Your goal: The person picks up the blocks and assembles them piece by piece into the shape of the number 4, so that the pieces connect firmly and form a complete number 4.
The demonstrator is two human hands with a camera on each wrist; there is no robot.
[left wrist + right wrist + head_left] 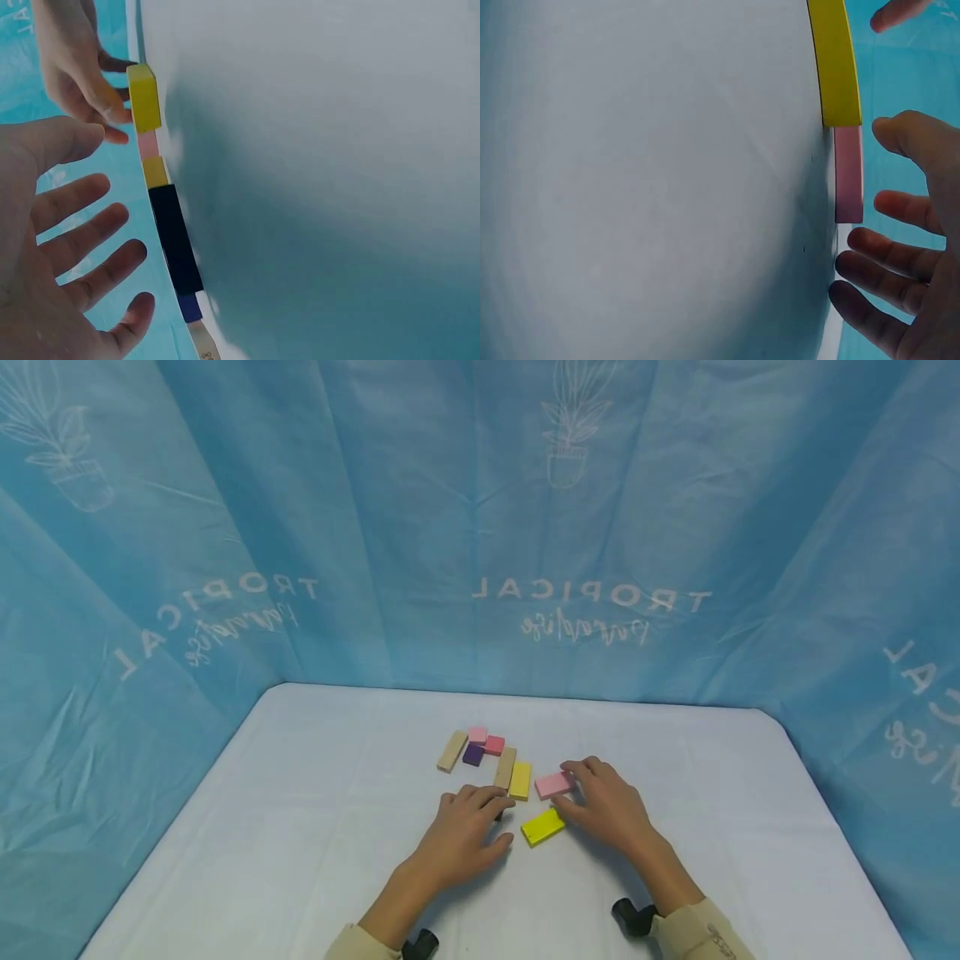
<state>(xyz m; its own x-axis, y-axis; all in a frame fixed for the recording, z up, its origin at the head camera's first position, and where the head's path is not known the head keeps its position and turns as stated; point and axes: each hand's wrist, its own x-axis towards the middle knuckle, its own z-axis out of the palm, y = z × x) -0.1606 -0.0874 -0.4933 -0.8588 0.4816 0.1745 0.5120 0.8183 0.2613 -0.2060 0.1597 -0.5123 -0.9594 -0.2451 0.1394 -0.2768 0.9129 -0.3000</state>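
Note:
My left hand [459, 839] is held with its fingers spread above the near end of the block group. A dark block [175, 240] lies beside it in the left wrist view, mostly hidden under the fingers in the head view. My right hand [611, 810] reaches over the right side, fingers loosely bent and apart. Its fingertips are close to a pink block [552, 785]; whether they touch it I cannot tell. A bright yellow block [542, 828] lies by the right thumb, between the hands. In the right wrist view the pink block [848, 176] appears beyond the yellow one [838, 67].
Farther back lie a darker yellow block [520, 781], two tan blocks [452, 752], and small pink [477, 736], red-pink [494, 746] and purple [473, 755] blocks. A white cloth covers the table [300, 827]; a blue curtain [420, 527] hangs behind it.

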